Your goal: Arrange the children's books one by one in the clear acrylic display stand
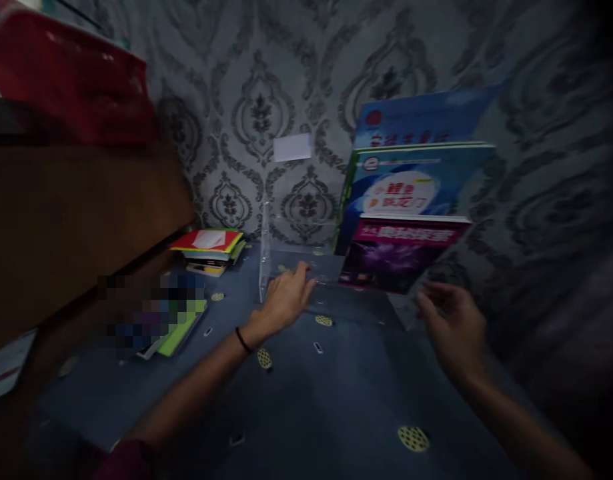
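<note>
A clear plastic book rack stands on the cloth-covered table against the wall. My left hand, with a black band at the wrist, is closed on the rack's low front part, left of the books. At the rack's right end, my right hand has its thumb and fingers bent together at the clear side panel. Upright in the rack's right part stand a small purple-and-pink book, a blue book with a white circle behind it, and a taller blue book at the back.
A stack of books with a red-and-yellow cover lies left of the rack. Nearer, more books lie partly pixelated. A brown wooden cabinet with a red bag on top borders the left side. A white card is on the patterned wall.
</note>
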A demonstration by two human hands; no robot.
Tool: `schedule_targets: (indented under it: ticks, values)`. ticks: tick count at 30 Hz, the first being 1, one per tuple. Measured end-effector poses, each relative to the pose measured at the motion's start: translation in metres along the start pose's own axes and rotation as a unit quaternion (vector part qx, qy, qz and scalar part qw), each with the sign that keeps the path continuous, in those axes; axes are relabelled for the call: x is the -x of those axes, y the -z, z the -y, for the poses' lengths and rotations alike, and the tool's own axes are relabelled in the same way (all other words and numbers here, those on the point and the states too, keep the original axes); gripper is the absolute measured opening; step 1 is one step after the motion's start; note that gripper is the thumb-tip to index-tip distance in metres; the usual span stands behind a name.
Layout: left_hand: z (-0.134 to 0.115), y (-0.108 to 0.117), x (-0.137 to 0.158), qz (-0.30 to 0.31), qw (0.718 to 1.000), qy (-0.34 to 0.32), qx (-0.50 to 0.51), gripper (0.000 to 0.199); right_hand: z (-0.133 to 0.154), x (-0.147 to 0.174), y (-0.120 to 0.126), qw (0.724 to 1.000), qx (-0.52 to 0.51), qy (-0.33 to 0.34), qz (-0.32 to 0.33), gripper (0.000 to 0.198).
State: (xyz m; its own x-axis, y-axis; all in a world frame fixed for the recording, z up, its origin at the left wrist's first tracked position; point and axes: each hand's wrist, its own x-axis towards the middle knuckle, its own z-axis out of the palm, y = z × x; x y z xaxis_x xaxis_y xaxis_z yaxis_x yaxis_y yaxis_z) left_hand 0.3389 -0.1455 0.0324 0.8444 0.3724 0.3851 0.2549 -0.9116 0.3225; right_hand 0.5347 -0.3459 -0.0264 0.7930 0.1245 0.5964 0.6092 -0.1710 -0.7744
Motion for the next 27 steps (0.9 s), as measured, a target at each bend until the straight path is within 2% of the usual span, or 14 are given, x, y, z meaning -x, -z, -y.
schedule_targets:
  ticks: [3, 8, 11, 14, 18, 22, 24, 27]
  values:
    - [0.038, 0.013, 0.041, 0.007, 0.997, 0.036, -0.069, 0.022, 0.008, 0.039, -0.009, 0.993, -0.020, -0.044, 0.109, 0.037]
    - [0.115, 0.049, 0.101, 0.016, 0.973, 0.125, -0.195, 0.028, 0.024, 0.083, -0.027, 0.958, -0.028, -0.066, 0.277, 0.035]
    - [0.157, 0.070, 0.136, 0.027, 0.935, 0.228, -0.271, 0.043, 0.027, 0.094, -0.041, 0.939, -0.032, -0.069, 0.334, 0.035]
    - [0.186, 0.084, 0.167, 0.060, 0.903, 0.299, -0.302, 0.057, 0.029, 0.102, -0.055, 0.932, -0.048, -0.067, 0.353, 0.034]
    - [0.208, 0.087, 0.192, 0.077, 0.905, 0.309, -0.280, 0.069, 0.033, 0.112, -0.067, 0.938, -0.067, -0.060, 0.334, 0.030]
    - [0.221, 0.084, 0.193, 0.091, 0.912, 0.294, -0.270, 0.072, 0.034, 0.116, -0.070, 0.938, -0.074, -0.055, 0.334, 0.030]
    - [0.215, 0.087, 0.191, 0.115, 0.912, 0.286, -0.271, 0.071, 0.032, 0.119, -0.068, 0.938, -0.070, -0.059, 0.333, 0.032]
    - [0.189, 0.095, 0.189, 0.130, 0.905, 0.271, -0.300, 0.063, 0.027, 0.122, -0.066, 0.938, -0.063, -0.067, 0.334, 0.035]
